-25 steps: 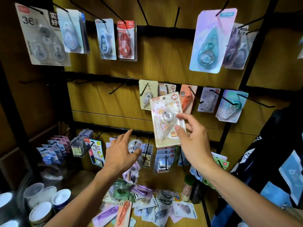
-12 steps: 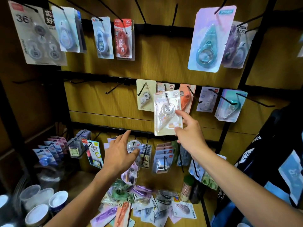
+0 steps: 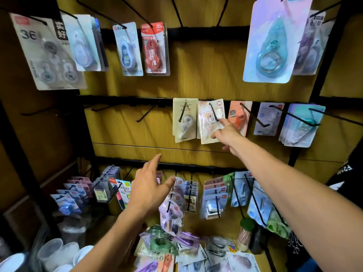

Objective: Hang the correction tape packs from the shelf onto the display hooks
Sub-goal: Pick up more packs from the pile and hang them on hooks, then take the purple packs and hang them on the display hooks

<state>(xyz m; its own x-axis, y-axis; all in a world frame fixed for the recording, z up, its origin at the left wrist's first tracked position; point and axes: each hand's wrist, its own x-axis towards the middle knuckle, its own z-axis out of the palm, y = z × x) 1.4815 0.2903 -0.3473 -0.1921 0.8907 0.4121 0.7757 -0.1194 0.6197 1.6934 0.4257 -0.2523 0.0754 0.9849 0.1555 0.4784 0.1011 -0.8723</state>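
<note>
The pink cartoon pack (image 3: 210, 122), marked with a red "30" at its top corner, hangs tilted on a black display hook (image 3: 214, 114) of the middle rail (image 3: 125, 101). The right hand (image 3: 225, 132) reaches up to it: the fingers (image 3: 223, 121) are stretched out and rest against the pack's right edge and face, with no clear grip around it. Just left of that pack hangs a cream pack (image 3: 184, 119) on its own hook; just right of it, partly behind the right hand, an orange pack (image 3: 238, 114). Further right of the pink pack along the same rail are a pale lilac pack (image 3: 268, 118) and a teal pack (image 3: 302, 124).

The left hand (image 3: 149, 189) is below and to the left of the pink pack, in front of the lower rail, with fingers spread apart and straight, holding nothing; its thumb points toward a lavender pack (image 3: 170, 213) hanging beneath.

Directly below the pink pack, on the shelf (image 3: 261, 260), lies a loose heap of packs (image 3: 176, 250) in green, purple and orange, blurred. Above the pink pack, on the top rail, hang a red pack (image 3: 154, 49) lettered "MOSY" and a blue pack (image 3: 127, 50); up and to its right is a large teal teardrop pack (image 3: 273, 42). Far down to its left stand white cups (image 3: 57, 252).
</note>
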